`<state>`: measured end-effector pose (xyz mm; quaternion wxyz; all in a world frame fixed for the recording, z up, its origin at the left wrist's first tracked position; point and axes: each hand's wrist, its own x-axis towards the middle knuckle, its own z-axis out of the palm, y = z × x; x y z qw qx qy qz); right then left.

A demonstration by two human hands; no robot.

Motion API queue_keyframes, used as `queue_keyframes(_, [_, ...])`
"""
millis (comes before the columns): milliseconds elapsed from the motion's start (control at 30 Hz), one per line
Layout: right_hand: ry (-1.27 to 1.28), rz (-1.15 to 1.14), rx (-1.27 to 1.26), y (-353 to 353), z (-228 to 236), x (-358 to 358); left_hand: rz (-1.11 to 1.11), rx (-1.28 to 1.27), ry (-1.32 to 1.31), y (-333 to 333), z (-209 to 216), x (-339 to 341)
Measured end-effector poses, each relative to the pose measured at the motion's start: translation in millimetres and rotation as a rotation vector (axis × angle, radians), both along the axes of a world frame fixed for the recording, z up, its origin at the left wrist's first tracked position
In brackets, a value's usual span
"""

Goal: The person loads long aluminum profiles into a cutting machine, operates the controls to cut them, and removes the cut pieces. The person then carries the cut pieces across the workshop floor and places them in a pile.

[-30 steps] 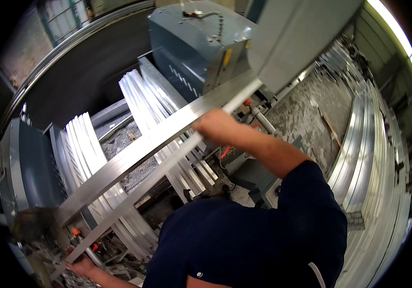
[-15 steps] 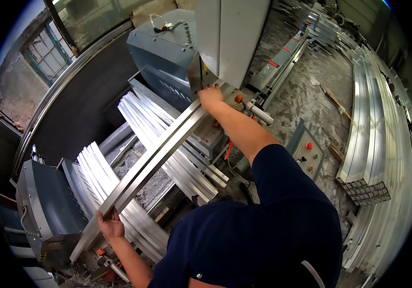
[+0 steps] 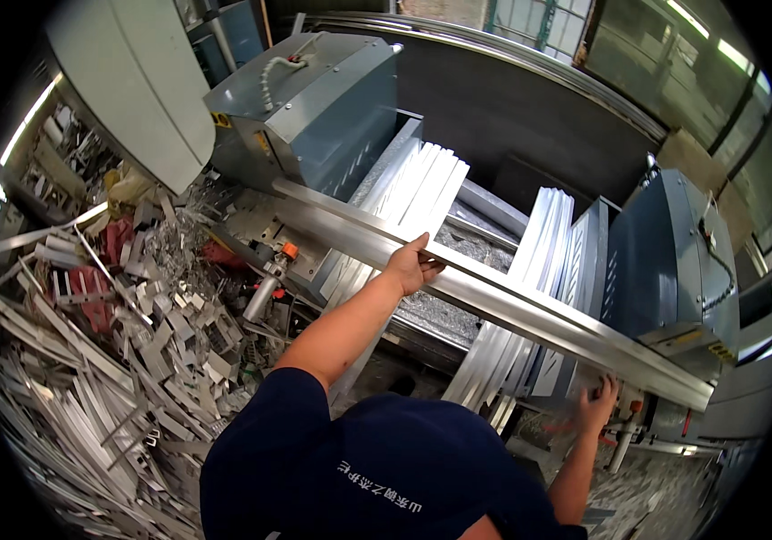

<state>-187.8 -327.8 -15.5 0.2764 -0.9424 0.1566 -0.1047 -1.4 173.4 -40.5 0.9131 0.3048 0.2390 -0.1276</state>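
A long silver aluminium profile [image 3: 512,292] lies slantwise across the machine, from the left blue-grey housing down to the lower right. Near its middle, my left hand [image 3: 411,264] grips it, the fingers curled over its edge. My right hand [image 3: 596,401] is just below the right part of the profile, fingers apart and slightly blurred, holding nothing I can see. Beneath the profile, a left bundle of silver bars [image 3: 426,184] and a right bundle of silver bars [image 3: 539,236] rest on the machine.
The left housing [image 3: 336,112] and right housing [image 3: 665,261] flank the bars. Orange-tipped clamps stand by them, a left clamp [image 3: 269,286] and a right clamp [image 3: 624,436]. A heap of metal offcuts [image 3: 166,346] covers the floor at left. A pale cabinet [image 3: 139,81] hangs above it.
The view has swung left, bringing the offcut heap in and losing the control panel. My left hand has shifted along the profile toward its middle; my right hand has come off it.
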Motion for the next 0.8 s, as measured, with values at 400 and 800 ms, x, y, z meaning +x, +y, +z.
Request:
queue_keyframes(400, [-0.033, 0.151, 0.146, 34, -8, -28, -0.705, 1.612, -0.832, -44, 72, -25])
queue_keyframes(800, [0.231, -0.024, 0.216, 66, -4, -120, -1.029, 1.937, -1.110, -123, 41, 20])
